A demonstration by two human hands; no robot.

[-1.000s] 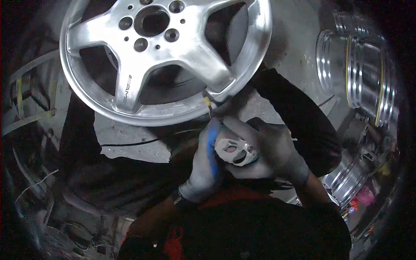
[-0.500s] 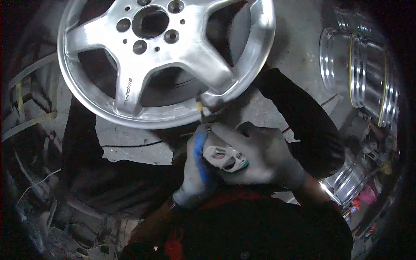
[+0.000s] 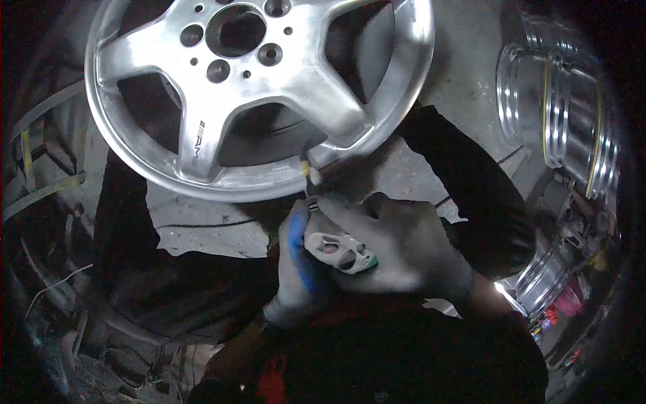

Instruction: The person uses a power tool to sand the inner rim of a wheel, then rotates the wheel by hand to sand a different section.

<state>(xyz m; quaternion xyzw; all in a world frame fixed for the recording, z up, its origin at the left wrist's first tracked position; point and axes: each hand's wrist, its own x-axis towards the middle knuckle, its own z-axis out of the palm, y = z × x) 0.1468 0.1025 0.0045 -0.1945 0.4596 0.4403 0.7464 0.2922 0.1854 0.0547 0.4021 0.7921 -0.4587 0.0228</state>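
Observation:
A silvery alloy wheel [image 3: 269, 87] with thick spokes and dark lettering on one spoke fills the upper left and centre. Below its rim, my gloved left hand [image 3: 296, 259], with a blue patch on the glove, is wrapped round the near side of a pale tool. My right hand [image 3: 404, 249], in a grey glove, grips the same pale tool [image 3: 336, 249], which has openings in its body and a green edge. A thin shaft with a yellow band [image 3: 305, 167] points up from the hands to the wheel's lower rim. Its tip is blurred.
Shiny wheel barrels [image 3: 558, 108] stand at the upper right, and another shiny rim [image 3: 542, 279] lies lower right among clutter. A spoked wheel with yellow marks [image 3: 47, 188] is at the left. A dark cable [image 3: 208, 224] runs over the floor. Dark-clothed legs flank the hands.
Both hands and the tool have shifted slightly left, and the banded shaft has moved left along the rim. The wheel appears slightly larger and a little lower in view.

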